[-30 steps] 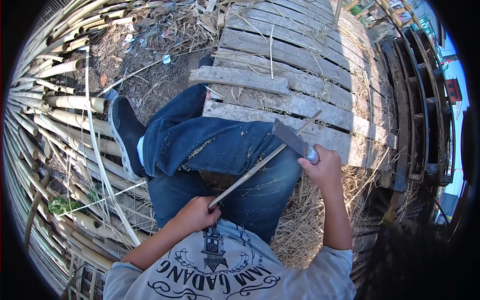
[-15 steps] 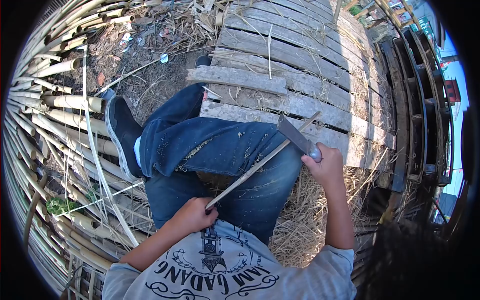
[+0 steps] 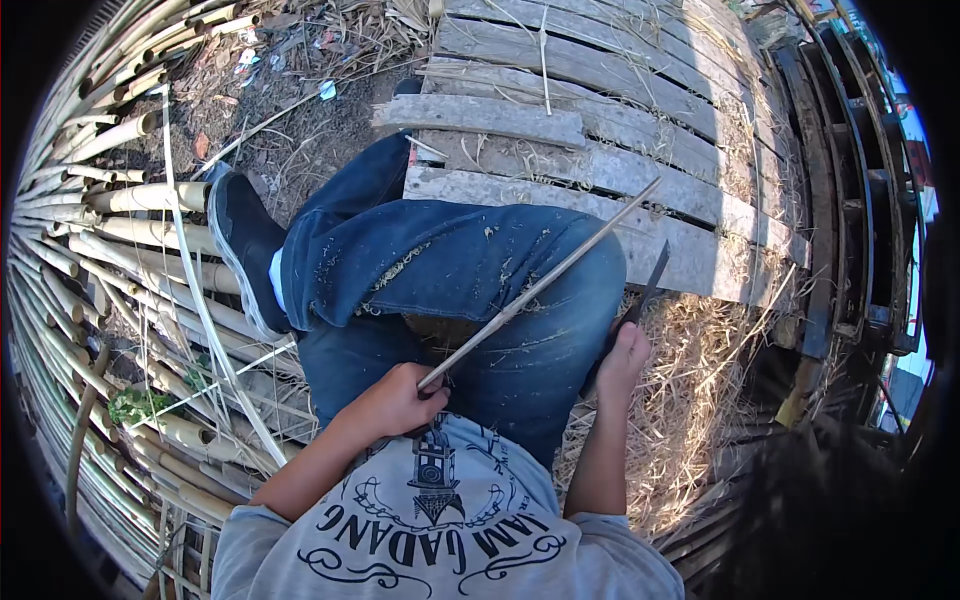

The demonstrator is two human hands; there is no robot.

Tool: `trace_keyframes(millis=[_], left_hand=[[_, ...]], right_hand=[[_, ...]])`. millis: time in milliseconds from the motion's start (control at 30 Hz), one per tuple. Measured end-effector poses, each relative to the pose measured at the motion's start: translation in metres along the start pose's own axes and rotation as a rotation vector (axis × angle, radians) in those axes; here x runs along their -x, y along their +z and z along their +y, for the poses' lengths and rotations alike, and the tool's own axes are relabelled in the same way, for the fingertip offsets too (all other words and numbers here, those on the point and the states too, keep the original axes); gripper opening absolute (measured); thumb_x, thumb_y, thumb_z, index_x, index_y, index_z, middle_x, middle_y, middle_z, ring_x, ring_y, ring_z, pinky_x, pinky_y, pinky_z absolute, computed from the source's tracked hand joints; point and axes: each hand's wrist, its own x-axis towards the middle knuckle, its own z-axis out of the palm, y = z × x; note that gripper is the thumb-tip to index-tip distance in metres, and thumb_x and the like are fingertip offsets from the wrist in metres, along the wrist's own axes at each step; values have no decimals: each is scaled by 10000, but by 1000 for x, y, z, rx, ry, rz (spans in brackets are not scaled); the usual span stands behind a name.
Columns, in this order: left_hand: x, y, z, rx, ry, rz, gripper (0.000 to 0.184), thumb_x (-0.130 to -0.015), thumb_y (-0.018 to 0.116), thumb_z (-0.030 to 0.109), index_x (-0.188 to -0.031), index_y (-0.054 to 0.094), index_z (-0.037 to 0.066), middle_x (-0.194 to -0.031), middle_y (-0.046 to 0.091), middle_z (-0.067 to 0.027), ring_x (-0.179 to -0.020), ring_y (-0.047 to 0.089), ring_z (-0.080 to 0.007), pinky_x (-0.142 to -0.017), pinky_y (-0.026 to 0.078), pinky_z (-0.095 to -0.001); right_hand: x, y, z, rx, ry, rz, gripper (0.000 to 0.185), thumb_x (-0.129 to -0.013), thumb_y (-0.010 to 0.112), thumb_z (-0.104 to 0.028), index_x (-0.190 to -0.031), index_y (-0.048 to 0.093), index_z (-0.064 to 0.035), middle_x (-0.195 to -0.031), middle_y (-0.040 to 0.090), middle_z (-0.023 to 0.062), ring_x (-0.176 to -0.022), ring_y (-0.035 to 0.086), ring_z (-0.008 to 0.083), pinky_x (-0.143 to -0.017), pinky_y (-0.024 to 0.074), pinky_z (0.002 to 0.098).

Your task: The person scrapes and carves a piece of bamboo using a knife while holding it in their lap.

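My left hand (image 3: 405,400) is closed around the lower end of a thin bamboo strip (image 3: 540,284), close to my shirt. The strip slants up and right across my raised thigh, and its far end shows over the wooden slats. On the right, my right hand (image 3: 625,358) grips a broad-bladed knife (image 3: 655,278). The blade points up and away beside my knee, apart from the strip, and is seen nearly edge-on. My fingers hide most of the handle. Shavings cling to my jeans (image 3: 400,265).
Cut bamboo poles (image 3: 150,197) are stacked along the left. A slatted wooden platform (image 3: 610,165) lies ahead, with a loose board (image 3: 480,118) on it. Straw-like shavings (image 3: 680,400) cover the ground at right. Stacked pallets (image 3: 850,200) stand at the far right.
The knife has come off the strip and moved right and down, its blade turned nearly edge-on. My left hand keeps its hold while the strip's far end sits higher and further right.
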Motion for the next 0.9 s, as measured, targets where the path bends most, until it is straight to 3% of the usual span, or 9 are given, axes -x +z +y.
trace_keyframes(millis=[33, 67, 133, 167, 367, 600, 700, 833, 900], left_hand=[[-1, 0, -4, 10, -9, -27, 372, -826, 620, 136, -607, 334, 44, -537, 306, -24, -552, 276, -119, -494, 313, -334], [-2, -1, -3, -5, -7, -37, 372, -826, 620, 136, -607, 334, 44, -537, 306, -24, -552, 276, -119, -494, 313, -334], [-3, -4, -1, 70, -27, -82, 379, -840, 616, 146, -598, 340, 53, -531, 303, -9, -542, 281, -111, -499, 307, -330], [-3, -5, -2, 65, -29, -81, 379, -840, 616, 146, -598, 340, 53, -531, 303, -9, -542, 281, -111, -499, 307, -330], [-5, -4, -4, 63, -37, -113, 403, -858, 617, 178, -584, 345, 66, -528, 310, 11, -538, 295, -89, -497, 297, -321], [-5, -4, 0, 54, -24, -107, 407, -860, 617, 180, -584, 342, 64, -521, 307, 8, -535, 290, -90, -492, 294, -321], [-4, -3, -6, 65, -22, -109, 414, -862, 616, 187, -581, 337, 64, -516, 305, 3, -529, 286, -94, -489, 293, -324], [-4, -3, -7, 67, -22, -108, 419, -865, 614, 195, -576, 341, 64, -510, 302, -4, -518, 282, -104, -490, 300, -333], [-5, -4, -8, 73, -7, -88, 417, -866, 612, 195, -574, 344, 63, -509, 299, -6, -519, 281, -107, -492, 304, -337]], right_hand=[[0, -5, -23, -114, 74, -99, 539, -887, 544, -537, -700, 464, -37, -527, 361, -19, -459, 387, 99, -431, 306, 281], [-3, -8, -28, -122, 80, -84, 539, -887, 544, -537, -700, 464, -37, -527, 361, -19, -459, 387, 99, -431, 306, 281], [-12, -11, -34, 101, -279, -215, 653, -794, 596, -649, -663, 445, -27, -506, 330, 0, -456, 393, 100, -427, 302, 309], [-15, -13, -44, 169, -257, -262, 719, -709, 635, -715, -637, 437, -28, -484, 352, 44, -429, 439, 170, -432, 337, 343], [-26, -18, -55, 345, -341, -376, 698, -657, 676, -707, -639, 458, -44, -504, 472, 109, -472, 507, 345, -458, 402, 386], [-21, -16, -88, 597, -513, -399, 600, -666, 734, -576, -676, 518, -16, -565, 539, 158, -521, 558, 358, -489, 423, 409], [-56, -21, -81, 634, -362, -234, 590, -678, 710, -617, -641, 533, -56, -530, 562, 129, -500, 602, 318, -463, 468, 393], [-47, -19, -106, 781, -626, -501, 562, -697, 711, -583, -660, 563, -42, -546, 583, 147, -507, 602, 336, -485, 476, 406], [-60, -19, -107, 794, -589, -449, 567, -693, 713, -589, -663, 566, -42, -544, 581, 149, -505, 601, 339, -489, 479, 407]])
